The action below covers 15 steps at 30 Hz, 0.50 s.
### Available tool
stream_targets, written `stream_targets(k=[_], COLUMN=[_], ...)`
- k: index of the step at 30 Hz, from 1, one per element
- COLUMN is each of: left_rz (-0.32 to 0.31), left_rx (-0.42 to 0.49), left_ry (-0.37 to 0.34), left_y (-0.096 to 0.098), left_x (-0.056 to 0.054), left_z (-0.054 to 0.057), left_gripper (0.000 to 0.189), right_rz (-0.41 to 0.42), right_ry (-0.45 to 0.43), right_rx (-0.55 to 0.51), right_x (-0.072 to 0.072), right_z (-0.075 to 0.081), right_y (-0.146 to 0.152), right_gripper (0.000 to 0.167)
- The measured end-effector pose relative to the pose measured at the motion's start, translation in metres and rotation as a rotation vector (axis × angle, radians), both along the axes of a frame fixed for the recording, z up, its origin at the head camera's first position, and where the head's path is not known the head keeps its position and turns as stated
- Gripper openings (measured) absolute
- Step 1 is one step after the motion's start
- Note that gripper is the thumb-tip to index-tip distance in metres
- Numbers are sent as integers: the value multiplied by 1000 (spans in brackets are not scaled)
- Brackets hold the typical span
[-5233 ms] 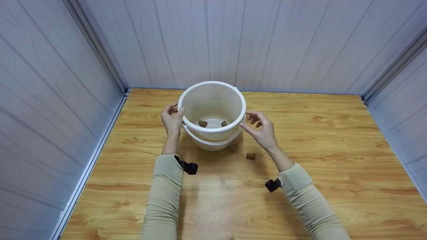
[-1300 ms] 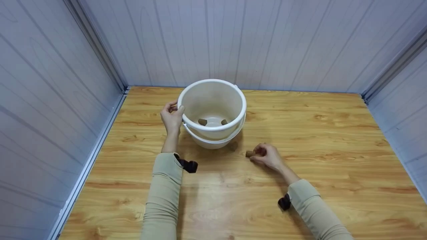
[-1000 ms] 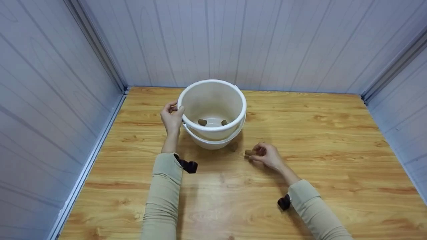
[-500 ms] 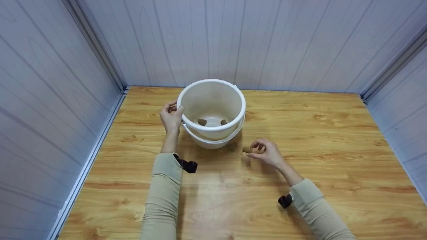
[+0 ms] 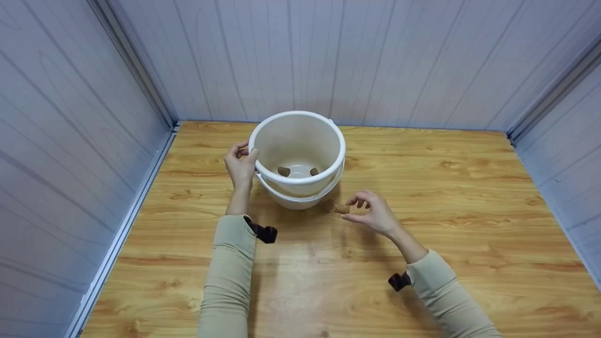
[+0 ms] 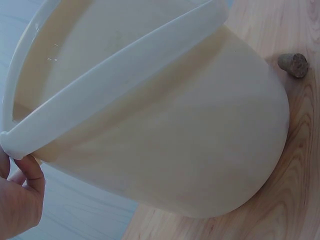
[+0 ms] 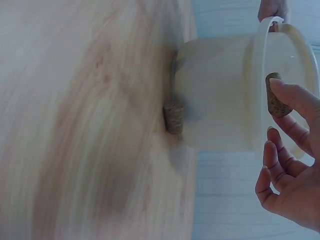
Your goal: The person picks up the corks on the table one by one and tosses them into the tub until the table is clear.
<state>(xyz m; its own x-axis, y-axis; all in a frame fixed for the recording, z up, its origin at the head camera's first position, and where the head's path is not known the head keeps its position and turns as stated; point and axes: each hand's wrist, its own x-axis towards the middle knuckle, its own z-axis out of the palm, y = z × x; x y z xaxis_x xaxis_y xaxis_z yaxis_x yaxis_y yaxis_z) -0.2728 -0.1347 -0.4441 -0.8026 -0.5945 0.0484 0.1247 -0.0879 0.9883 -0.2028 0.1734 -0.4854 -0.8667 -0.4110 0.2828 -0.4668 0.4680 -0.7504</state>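
Observation:
A white plastic bucket (image 5: 300,193) stands upright on the wooden surface, with two brown corks (image 5: 283,171) visible on its bottom. My left hand (image 5: 240,165) grips the rim at its left side, thumb over the edge and fingers outside. To the bucket's right, my right hand (image 5: 375,215) pinches a cork (image 7: 277,96) between thumb and index finger, raised above the surface and lower than the rim. Another cork (image 7: 173,118) rests on the surface close beside the bucket's base, and the left wrist view shows this cork (image 6: 294,65) too.
The bucket's handle (image 5: 306,202) hangs down along its front. Pale panel walls (image 5: 422,56) enclose the wooden surface (image 5: 300,281) at the back and both sides. A small black camera (image 5: 267,234) sits on the left wrist and another camera (image 5: 398,281) on the right.
My right hand left the bucket's rim, took hold of the cork on the surface, and has lifted it and carried it left toward the bucket. The left hand stays at the rim.

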Motion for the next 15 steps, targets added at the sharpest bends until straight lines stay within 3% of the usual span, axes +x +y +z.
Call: stream_targets(k=[15], left_rz=[2], left_rx=[3], left_ry=[11], left_y=[-1], left_x=[-2], left_z=[-2], left_gripper=[23], right_rz=[41], right_ry=[57], right_rx=[-19], right_x=[6], right_z=[31], right_y=[-12], right_gripper=[23])
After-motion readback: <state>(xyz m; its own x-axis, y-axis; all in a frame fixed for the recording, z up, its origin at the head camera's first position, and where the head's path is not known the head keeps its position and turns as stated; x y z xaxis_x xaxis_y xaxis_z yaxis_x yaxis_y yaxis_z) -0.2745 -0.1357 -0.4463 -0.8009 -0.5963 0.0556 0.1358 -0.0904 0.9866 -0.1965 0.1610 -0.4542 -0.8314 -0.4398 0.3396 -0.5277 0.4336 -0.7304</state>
